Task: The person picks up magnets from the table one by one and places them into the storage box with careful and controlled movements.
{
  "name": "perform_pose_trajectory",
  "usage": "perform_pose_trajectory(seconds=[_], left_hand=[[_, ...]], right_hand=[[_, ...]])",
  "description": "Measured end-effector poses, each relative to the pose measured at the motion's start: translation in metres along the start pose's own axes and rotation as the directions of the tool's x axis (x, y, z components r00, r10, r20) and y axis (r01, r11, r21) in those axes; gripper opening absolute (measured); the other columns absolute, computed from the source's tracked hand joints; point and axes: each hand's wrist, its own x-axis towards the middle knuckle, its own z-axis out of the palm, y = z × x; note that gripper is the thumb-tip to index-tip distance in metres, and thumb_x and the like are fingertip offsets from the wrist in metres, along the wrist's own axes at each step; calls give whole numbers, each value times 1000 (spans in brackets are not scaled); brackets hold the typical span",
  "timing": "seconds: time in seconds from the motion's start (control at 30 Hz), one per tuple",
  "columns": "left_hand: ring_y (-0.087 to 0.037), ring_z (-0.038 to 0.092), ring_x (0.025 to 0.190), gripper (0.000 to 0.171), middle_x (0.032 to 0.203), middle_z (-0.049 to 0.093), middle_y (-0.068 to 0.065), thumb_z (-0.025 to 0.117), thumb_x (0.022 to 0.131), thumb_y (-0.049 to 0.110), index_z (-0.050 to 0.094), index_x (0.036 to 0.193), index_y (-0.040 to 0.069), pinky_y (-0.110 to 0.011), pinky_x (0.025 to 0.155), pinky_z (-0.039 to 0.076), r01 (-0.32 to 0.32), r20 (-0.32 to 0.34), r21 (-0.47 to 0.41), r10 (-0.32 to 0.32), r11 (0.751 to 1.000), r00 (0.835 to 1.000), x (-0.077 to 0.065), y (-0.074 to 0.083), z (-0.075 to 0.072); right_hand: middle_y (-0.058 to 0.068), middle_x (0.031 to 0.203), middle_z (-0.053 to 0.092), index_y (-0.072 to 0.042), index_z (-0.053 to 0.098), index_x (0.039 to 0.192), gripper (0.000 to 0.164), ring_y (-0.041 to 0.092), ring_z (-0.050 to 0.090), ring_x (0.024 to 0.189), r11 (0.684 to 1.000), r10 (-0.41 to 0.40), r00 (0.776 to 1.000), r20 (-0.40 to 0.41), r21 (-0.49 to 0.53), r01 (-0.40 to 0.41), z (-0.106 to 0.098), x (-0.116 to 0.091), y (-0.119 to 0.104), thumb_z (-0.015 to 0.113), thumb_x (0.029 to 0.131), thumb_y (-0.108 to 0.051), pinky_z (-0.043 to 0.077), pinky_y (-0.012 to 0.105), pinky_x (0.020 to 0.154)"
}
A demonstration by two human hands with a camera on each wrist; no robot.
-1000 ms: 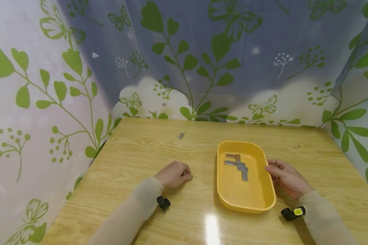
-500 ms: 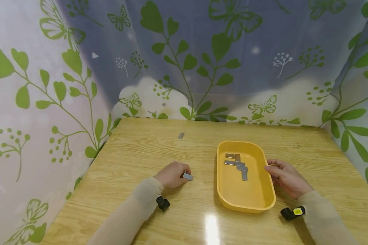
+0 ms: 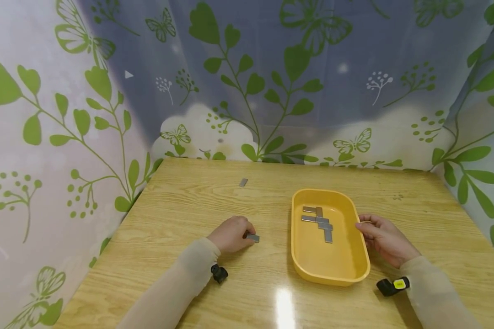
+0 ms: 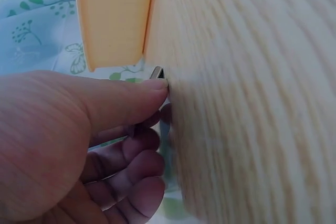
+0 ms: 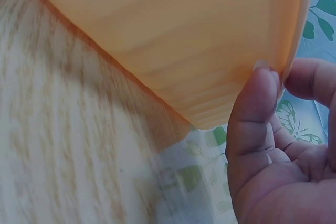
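Observation:
My left hand (image 3: 231, 234) is low over the wooden table, left of the yellow plastic tray (image 3: 327, 262). Between its thumb and fingers it pinches a small grey metal bar (image 3: 253, 238), flat and rectangular. From the left wrist, only the end of this metal bar (image 4: 156, 72) shows past the thumb, close to the tabletop; the other fingers curl beneath. On the tray's right side, my right hand (image 3: 384, 240) holds the rim, thumb over the edge. The right wrist view has fingers (image 5: 254, 108) against the tray's outer wall. Several similar metal bars (image 3: 323, 223) lie connected on the tray floor.
One more grey metal bar (image 3: 243, 182) lies alone toward the back of the table (image 3: 189, 196). Behind and at both sides hangs a cloth (image 3: 247, 91) printed with green leaves and butterflies.
The metal bar in my left fingers has turned: its broad face tilted into view half a second ago, and now it sits flatter. My right hand and the tray stay in place.

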Motion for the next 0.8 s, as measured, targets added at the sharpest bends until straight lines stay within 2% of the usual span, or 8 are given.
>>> perform_pose_trajectory(seconds=[0.3, 0.63, 0.8], left_hand=[[-8, 48, 71, 16, 84, 57, 4, 73, 87, 24, 75, 98, 13, -23, 65, 43, 4, -5, 22, -4, 1000, 1000, -2, 2, -1], [-7, 46, 68, 10, 80, 56, 7, 73, 87, 23, 73, 93, 15, -28, 73, 42, -26, -26, 29, 27, 999, 999, -2, -1, 1], [-8, 46, 68, 9, 79, 55, 8, 74, 86, 23, 72, 91, 15, -28, 72, 42, -25, -37, 27, 26, 999, 999, -2, -2, 2]], right_hand=[[6, 102, 64, 9, 36, 128, 44, 15, 64, 84, 1000, -2, 1000, -4, 3, 2, 0, 0, 1, 53, 101, -21, 53, 29, 68], [6, 102, 64, 10, 35, 129, 46, 14, 64, 83, 1000, 0, 1000, -7, -7, 0, 0, -1, 0, 52, 101, -22, 52, 29, 67], [6, 104, 63, 10, 34, 130, 47, 14, 64, 85, 1000, 2, 1000, -1, -14, -2, 1, -1, 0, 52, 101, -22, 52, 29, 68]])
